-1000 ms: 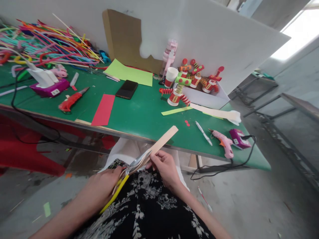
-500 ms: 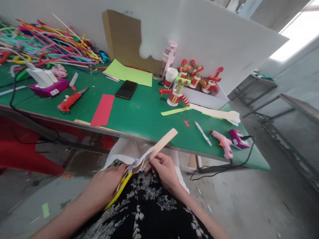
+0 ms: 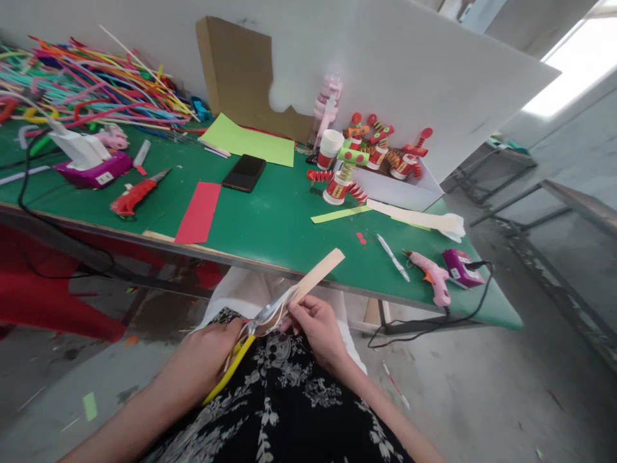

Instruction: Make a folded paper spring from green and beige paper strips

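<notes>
My left hand (image 3: 202, 360) is closed around yellow-handled scissors (image 3: 241, 350), whose blades reach into a long tan paper strip (image 3: 315, 275). My right hand (image 3: 315, 328) pinches the near end of that strip over my lap, just below the front edge of the green table (image 3: 270, 225). The strip slants up and to the right over the table edge. Thin cut slivers of it curl beside the blades.
On the table lie a red paper sheet (image 3: 198, 212), a black phone (image 3: 244, 173), a red utility knife (image 3: 135, 196), a pink glue gun (image 3: 431, 275), a pen (image 3: 393, 257), paper-cup figures (image 3: 357, 161) and a pile of coloured sticks (image 3: 81, 83).
The scissors and my left hand have shifted slightly right along the strip, and the blades have closed a little further into it. My right hand has hardly moved.
</notes>
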The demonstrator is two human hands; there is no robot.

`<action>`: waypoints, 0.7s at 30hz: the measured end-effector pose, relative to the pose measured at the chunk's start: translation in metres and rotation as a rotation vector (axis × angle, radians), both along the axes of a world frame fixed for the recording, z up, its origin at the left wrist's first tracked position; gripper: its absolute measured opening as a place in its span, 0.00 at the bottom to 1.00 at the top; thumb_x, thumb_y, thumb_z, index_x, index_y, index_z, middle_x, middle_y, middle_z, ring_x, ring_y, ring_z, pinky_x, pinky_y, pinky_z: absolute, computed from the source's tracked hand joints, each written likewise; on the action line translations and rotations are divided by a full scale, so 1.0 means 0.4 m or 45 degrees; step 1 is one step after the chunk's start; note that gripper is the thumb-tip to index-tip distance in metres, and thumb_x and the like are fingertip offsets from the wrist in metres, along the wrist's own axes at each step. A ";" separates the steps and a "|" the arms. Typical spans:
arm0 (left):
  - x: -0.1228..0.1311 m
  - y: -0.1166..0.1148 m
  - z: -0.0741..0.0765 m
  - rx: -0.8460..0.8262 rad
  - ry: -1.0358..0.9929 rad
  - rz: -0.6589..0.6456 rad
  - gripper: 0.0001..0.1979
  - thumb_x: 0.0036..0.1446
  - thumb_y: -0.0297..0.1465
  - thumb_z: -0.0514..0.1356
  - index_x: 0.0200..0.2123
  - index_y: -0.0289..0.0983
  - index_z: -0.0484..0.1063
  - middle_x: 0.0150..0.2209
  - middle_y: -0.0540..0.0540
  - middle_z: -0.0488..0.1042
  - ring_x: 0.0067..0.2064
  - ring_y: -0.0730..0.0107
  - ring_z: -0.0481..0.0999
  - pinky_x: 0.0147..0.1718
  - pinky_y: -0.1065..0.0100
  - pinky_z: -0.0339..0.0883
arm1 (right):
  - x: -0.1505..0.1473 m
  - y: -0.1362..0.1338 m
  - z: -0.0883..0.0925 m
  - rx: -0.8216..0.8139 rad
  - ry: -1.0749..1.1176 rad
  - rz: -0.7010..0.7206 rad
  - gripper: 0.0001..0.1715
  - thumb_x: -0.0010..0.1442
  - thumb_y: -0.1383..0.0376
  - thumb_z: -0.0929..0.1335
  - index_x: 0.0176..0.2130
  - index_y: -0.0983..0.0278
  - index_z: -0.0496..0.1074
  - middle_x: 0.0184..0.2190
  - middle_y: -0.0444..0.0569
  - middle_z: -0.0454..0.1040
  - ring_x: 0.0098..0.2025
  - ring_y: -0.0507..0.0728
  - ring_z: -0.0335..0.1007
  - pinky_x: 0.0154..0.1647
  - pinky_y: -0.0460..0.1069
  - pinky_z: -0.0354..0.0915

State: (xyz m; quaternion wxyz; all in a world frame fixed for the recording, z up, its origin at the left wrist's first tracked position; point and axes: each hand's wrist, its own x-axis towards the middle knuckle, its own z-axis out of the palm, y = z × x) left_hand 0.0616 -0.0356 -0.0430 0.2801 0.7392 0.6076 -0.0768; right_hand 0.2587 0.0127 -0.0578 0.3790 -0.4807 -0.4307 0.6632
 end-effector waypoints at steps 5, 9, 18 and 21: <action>-0.001 -0.003 -0.008 0.022 -0.001 0.003 0.14 0.62 0.28 0.48 0.48 0.37 0.67 0.42 0.37 0.80 0.45 0.51 0.79 0.41 0.60 0.68 | 0.001 0.000 0.004 -0.003 0.004 0.009 0.23 0.50 0.47 0.74 0.29 0.65 0.74 0.19 0.44 0.74 0.20 0.51 0.68 0.22 0.44 0.54; -0.008 -0.005 -0.012 0.001 -0.017 0.003 0.14 0.61 0.27 0.48 0.47 0.37 0.68 0.42 0.37 0.79 0.44 0.50 0.79 0.41 0.58 0.68 | 0.012 0.011 0.023 0.009 0.004 -0.058 0.20 0.51 0.50 0.74 0.30 0.65 0.77 0.19 0.46 0.75 0.20 0.50 0.65 0.23 0.45 0.56; 0.000 0.001 0.011 -0.072 0.029 -0.009 0.15 0.62 0.30 0.47 0.50 0.37 0.67 0.44 0.36 0.78 0.46 0.48 0.79 0.43 0.56 0.69 | 0.020 0.023 0.024 0.041 0.011 -0.144 0.20 0.50 0.50 0.75 0.30 0.65 0.76 0.18 0.45 0.75 0.19 0.49 0.63 0.22 0.45 0.56; 0.010 0.007 0.015 -0.051 0.043 -0.012 0.17 0.62 0.30 0.47 0.51 0.35 0.67 0.44 0.35 0.78 0.47 0.47 0.79 0.43 0.54 0.69 | 0.014 0.017 0.017 0.022 0.010 -0.110 0.21 0.50 0.50 0.75 0.30 0.66 0.75 0.16 0.45 0.73 0.19 0.49 0.65 0.22 0.44 0.55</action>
